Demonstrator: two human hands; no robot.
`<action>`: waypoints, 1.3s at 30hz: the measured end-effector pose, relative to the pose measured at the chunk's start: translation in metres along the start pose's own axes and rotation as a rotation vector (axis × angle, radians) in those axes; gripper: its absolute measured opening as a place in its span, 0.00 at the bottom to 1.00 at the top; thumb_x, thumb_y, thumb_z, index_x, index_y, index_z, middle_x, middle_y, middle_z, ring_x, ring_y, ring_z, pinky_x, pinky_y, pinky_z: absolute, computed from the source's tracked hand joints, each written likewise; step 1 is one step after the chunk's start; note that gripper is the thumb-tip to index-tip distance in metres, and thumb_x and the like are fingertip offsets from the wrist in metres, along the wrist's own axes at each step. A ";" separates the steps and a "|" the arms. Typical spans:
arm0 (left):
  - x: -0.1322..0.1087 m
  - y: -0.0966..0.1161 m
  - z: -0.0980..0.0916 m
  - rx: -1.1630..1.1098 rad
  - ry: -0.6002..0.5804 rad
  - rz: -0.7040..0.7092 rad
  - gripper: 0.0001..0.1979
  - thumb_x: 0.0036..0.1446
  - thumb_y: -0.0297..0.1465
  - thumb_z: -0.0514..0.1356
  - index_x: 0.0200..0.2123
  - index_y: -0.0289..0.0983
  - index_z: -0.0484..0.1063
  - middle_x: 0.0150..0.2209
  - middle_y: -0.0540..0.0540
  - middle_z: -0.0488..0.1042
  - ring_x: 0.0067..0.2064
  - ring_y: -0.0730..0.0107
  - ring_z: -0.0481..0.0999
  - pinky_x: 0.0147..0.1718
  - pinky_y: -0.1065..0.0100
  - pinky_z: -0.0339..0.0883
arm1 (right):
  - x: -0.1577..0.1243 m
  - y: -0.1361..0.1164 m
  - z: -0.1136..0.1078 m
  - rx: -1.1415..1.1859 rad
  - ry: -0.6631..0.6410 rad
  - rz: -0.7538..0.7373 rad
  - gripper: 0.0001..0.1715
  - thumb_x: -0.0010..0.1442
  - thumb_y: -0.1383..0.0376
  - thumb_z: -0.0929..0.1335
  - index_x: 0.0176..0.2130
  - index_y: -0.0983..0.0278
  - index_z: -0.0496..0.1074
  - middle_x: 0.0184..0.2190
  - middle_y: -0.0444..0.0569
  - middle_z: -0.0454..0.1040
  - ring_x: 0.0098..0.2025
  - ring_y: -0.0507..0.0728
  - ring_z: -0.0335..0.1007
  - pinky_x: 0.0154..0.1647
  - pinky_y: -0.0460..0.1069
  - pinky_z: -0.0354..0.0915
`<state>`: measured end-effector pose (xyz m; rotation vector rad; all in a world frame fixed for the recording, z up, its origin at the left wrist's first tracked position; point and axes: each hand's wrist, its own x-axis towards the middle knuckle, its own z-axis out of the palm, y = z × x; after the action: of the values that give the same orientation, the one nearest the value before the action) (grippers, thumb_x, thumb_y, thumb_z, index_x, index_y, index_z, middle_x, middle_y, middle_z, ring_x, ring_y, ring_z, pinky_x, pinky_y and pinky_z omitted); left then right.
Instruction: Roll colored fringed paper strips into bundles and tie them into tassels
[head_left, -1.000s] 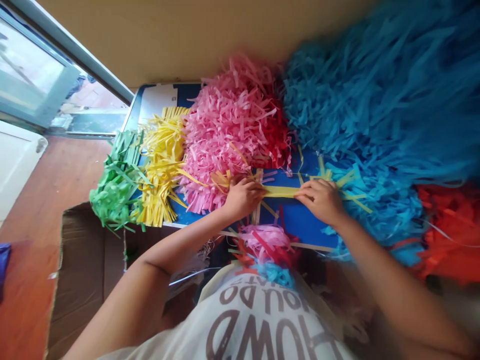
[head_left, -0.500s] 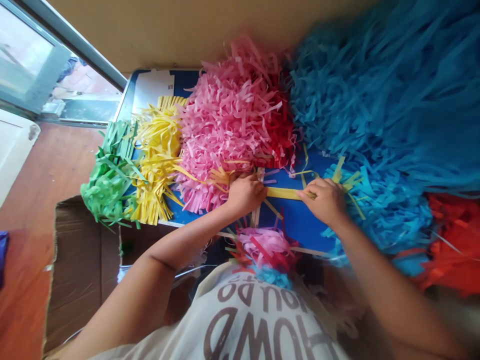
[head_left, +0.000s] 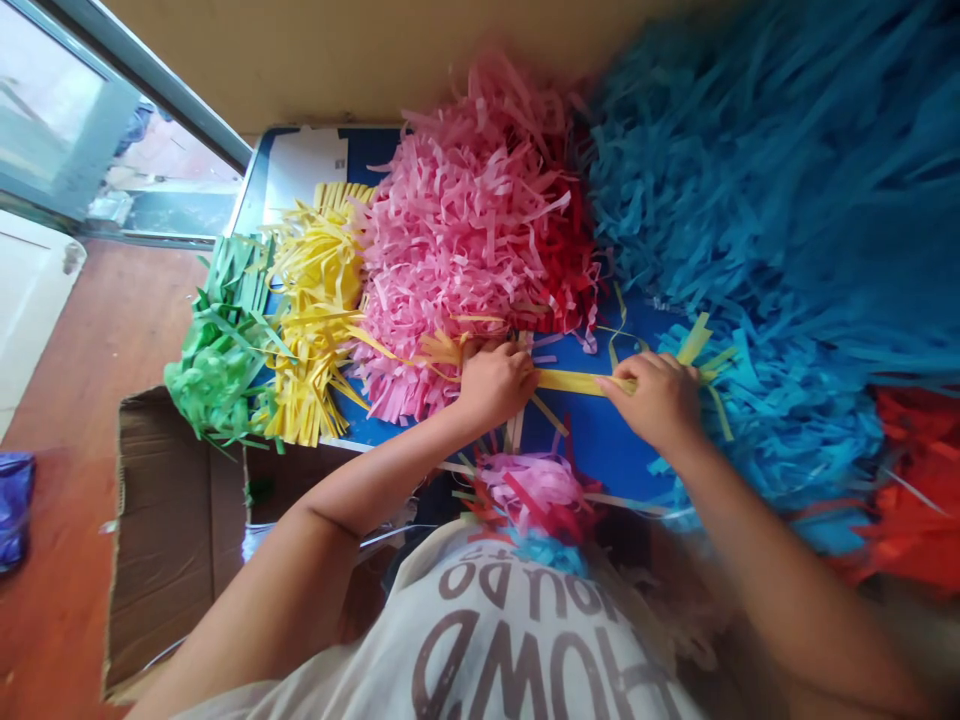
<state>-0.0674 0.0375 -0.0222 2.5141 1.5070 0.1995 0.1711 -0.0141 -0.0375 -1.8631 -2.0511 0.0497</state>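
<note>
A yellow fringed paper strip (head_left: 571, 381) lies stretched across the blue board (head_left: 592, 435). My left hand (head_left: 495, 383) is closed on its left end, beside the pink fringe pile (head_left: 457, 250). My right hand (head_left: 660, 398) pinches its right end, where yellow fringes stick out over light blue shreds (head_left: 780, 420). A small bundle of pink, red and blue shreds (head_left: 536, 500) rests at the board's near edge, against my shirt.
Green fringes (head_left: 221, 350) and yellow fringes (head_left: 315, 300) lie at the board's left. A large blue fringe mass (head_left: 765, 180) fills the upper right, orange-red fringes (head_left: 915, 490) the right. An open cardboard box (head_left: 165, 540) sits on the red floor at lower left.
Both hands stay on the yellow strip and have shifted slightly right along it. The view has tilted a little, so the piles sit higher in the picture.
</note>
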 end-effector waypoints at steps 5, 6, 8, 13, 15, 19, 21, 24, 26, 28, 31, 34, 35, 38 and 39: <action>0.002 -0.007 -0.006 0.066 -0.005 0.471 0.13 0.68 0.34 0.51 0.44 0.43 0.76 0.44 0.45 0.78 0.50 0.58 0.71 0.53 0.53 0.56 | 0.000 -0.019 -0.016 -0.104 -0.006 -0.326 0.07 0.64 0.68 0.65 0.35 0.61 0.74 0.39 0.50 0.78 0.46 0.61 0.66 0.49 0.58 0.47; 0.003 -0.007 -0.006 0.080 -0.027 0.562 0.14 0.69 0.33 0.50 0.42 0.43 0.76 0.42 0.45 0.78 0.49 0.59 0.71 0.53 0.54 0.56 | 0.000 -0.021 -0.016 -0.099 -0.042 -0.404 0.09 0.64 0.68 0.64 0.35 0.62 0.74 0.37 0.49 0.78 0.44 0.60 0.66 0.50 0.58 0.47; 0.006 -0.007 -0.007 0.121 -0.037 0.640 0.14 0.68 0.31 0.49 0.40 0.39 0.76 0.38 0.44 0.78 0.46 0.59 0.72 0.52 0.54 0.56 | 0.003 -0.024 -0.015 -0.105 -0.100 -0.490 0.11 0.65 0.67 0.64 0.33 0.63 0.74 0.33 0.49 0.77 0.39 0.58 0.65 0.48 0.57 0.48; 0.009 0.004 -0.003 0.180 0.040 0.579 0.14 0.65 0.34 0.52 0.34 0.35 0.75 0.34 0.41 0.76 0.42 0.55 0.73 0.52 0.49 0.55 | 0.015 -0.017 -0.007 -0.110 -0.125 -0.508 0.14 0.64 0.68 0.63 0.30 0.64 0.74 0.28 0.48 0.76 0.33 0.55 0.65 0.46 0.55 0.49; 0.010 0.007 -0.001 0.171 0.049 0.548 0.14 0.64 0.34 0.52 0.34 0.35 0.75 0.34 0.41 0.76 0.43 0.55 0.73 0.53 0.48 0.54 | 0.018 -0.016 -0.007 -0.065 -0.098 -0.450 0.13 0.63 0.67 0.64 0.29 0.64 0.74 0.28 0.47 0.76 0.33 0.55 0.66 0.46 0.55 0.49; 0.011 0.007 0.001 0.143 0.052 0.463 0.13 0.64 0.32 0.52 0.32 0.37 0.76 0.33 0.42 0.77 0.43 0.57 0.73 0.53 0.48 0.53 | 0.015 -0.024 -0.010 -0.072 -0.043 -0.391 0.08 0.62 0.66 0.65 0.34 0.64 0.74 0.33 0.49 0.77 0.37 0.57 0.66 0.47 0.56 0.49; 0.008 0.005 0.001 0.140 0.069 0.438 0.13 0.65 0.31 0.52 0.33 0.37 0.76 0.34 0.43 0.78 0.44 0.57 0.72 0.53 0.48 0.53 | 0.011 -0.028 -0.010 -0.111 -0.033 -0.411 0.08 0.63 0.66 0.65 0.35 0.63 0.75 0.33 0.49 0.77 0.38 0.58 0.65 0.46 0.57 0.49; 0.002 -0.001 0.002 0.151 0.088 0.458 0.15 0.67 0.30 0.51 0.33 0.39 0.76 0.33 0.45 0.78 0.43 0.59 0.72 0.54 0.49 0.52 | 0.003 -0.023 -0.009 -0.143 -0.019 -0.423 0.14 0.66 0.70 0.62 0.31 0.63 0.74 0.28 0.47 0.75 0.36 0.56 0.64 0.45 0.55 0.49; -0.003 -0.008 0.002 0.137 0.078 0.469 0.15 0.67 0.30 0.51 0.34 0.39 0.76 0.33 0.46 0.78 0.42 0.60 0.72 0.53 0.50 0.53 | -0.003 -0.013 -0.009 -0.113 -0.010 -0.400 0.15 0.66 0.70 0.62 0.31 0.62 0.74 0.29 0.46 0.76 0.37 0.56 0.65 0.45 0.55 0.49; -0.006 -0.015 0.000 0.093 0.052 0.446 0.14 0.67 0.31 0.52 0.36 0.41 0.78 0.36 0.46 0.79 0.42 0.61 0.73 0.52 0.50 0.55 | -0.006 -0.001 -0.010 -0.061 -0.004 -0.367 0.13 0.67 0.67 0.63 0.33 0.62 0.74 0.32 0.46 0.77 0.38 0.56 0.67 0.46 0.55 0.50; -0.007 -0.020 -0.001 -0.002 0.011 0.365 0.12 0.65 0.33 0.54 0.38 0.42 0.79 0.38 0.45 0.79 0.43 0.62 0.73 0.50 0.53 0.58 | -0.007 0.014 -0.010 0.006 -0.009 -0.319 0.11 0.66 0.64 0.65 0.32 0.62 0.75 0.33 0.46 0.78 0.38 0.56 0.68 0.44 0.55 0.51; -0.006 -0.018 -0.002 -0.049 0.004 0.309 0.14 0.65 0.37 0.55 0.37 0.40 0.79 0.38 0.44 0.78 0.43 0.61 0.73 0.49 0.54 0.60 | -0.002 0.021 -0.008 0.054 -0.045 -0.290 0.11 0.65 0.62 0.66 0.32 0.61 0.75 0.33 0.46 0.78 0.38 0.57 0.69 0.42 0.54 0.52; -0.006 -0.016 -0.001 -0.046 0.009 0.297 0.15 0.66 0.39 0.55 0.36 0.40 0.79 0.37 0.43 0.78 0.43 0.60 0.72 0.49 0.53 0.60 | -0.001 0.022 -0.007 0.069 -0.061 -0.279 0.11 0.65 0.62 0.67 0.31 0.61 0.75 0.33 0.46 0.78 0.38 0.57 0.69 0.42 0.54 0.52; -0.006 -0.012 0.000 -0.025 0.036 0.253 0.16 0.66 0.40 0.54 0.35 0.41 0.79 0.36 0.43 0.77 0.42 0.59 0.72 0.47 0.52 0.59 | 0.005 0.023 -0.003 0.109 -0.113 -0.236 0.10 0.64 0.62 0.67 0.30 0.60 0.74 0.32 0.46 0.77 0.38 0.57 0.70 0.41 0.54 0.52; -0.006 -0.011 0.000 -0.023 0.043 0.236 0.16 0.66 0.40 0.54 0.34 0.41 0.79 0.36 0.44 0.78 0.42 0.60 0.72 0.47 0.52 0.59 | 0.007 0.024 -0.002 0.116 -0.129 -0.220 0.10 0.63 0.62 0.67 0.30 0.60 0.74 0.31 0.46 0.76 0.37 0.57 0.70 0.40 0.53 0.52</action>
<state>-0.0797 0.0377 -0.0251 2.6810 1.2105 0.3067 0.1939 -0.0050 -0.0406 -1.5932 -2.2760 0.2316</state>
